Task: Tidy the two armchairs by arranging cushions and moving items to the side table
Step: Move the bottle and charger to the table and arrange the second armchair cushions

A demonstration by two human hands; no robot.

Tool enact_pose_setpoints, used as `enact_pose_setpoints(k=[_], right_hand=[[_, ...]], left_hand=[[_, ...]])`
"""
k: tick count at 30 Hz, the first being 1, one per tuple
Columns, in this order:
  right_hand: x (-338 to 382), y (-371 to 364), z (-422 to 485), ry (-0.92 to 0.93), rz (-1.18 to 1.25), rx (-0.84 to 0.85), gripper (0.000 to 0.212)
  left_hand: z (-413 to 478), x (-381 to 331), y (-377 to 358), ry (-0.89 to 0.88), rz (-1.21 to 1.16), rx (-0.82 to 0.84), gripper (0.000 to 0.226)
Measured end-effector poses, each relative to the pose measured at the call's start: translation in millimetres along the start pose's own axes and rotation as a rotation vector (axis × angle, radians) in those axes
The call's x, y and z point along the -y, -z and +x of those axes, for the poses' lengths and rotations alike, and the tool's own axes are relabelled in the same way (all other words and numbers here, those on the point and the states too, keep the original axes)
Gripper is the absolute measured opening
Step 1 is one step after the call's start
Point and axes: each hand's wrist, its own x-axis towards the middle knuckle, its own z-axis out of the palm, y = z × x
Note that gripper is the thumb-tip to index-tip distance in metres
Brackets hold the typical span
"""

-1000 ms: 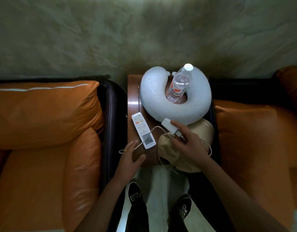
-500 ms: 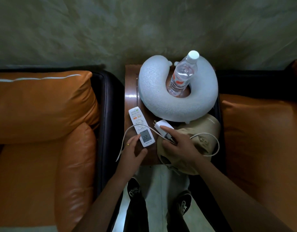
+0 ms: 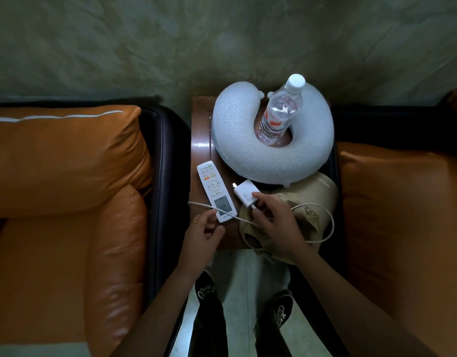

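Side table [image 3: 200,140] — right hand [image 3: 278,225] grips charger [image 3: 245,193] (cable [image 3: 322,222] looped) — left hand [image 3: 201,231] beside remote [image 3: 215,190].

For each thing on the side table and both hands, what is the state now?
Water bottle: upright, capped, inside the neck pillow's curve.
Neck pillow: flat on the side table.
Remote: face up, display lit.
Charger: lying flat, right hand touching it.
Cable: loose, looped over the tan cap.
Left hand: on the cable, grip unclear.

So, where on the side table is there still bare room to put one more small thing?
Only the bare strip of side table left of the neck pillow, above the remote. The near half is crowded: charger, cable, beige bag, both hands.
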Motion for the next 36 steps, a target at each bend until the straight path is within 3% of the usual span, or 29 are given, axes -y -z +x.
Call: enact_pose_setpoints(k=[7,15,31,36], right_hand=[[8,-1,-7,0.017,0.014,-0.077,0.028],[19,3,-12,-0.133,0.325,-0.207,0.032],[23,13,-40,-0.074,0.234,-0.315,0.028],[32,23,-63,-0.16,0.361,-0.352,0.031]], left_hand=[[-1,-4,-2,0.009,-0.002,-0.012,0.037],[-8,-14,-1,-0.02,-0.037,-0.03,0.032],[-23,-25,-9,-0.076,0.028,0.03,0.035],[-36,-33,-14,-0.094,0.005,0.081,0.044]])
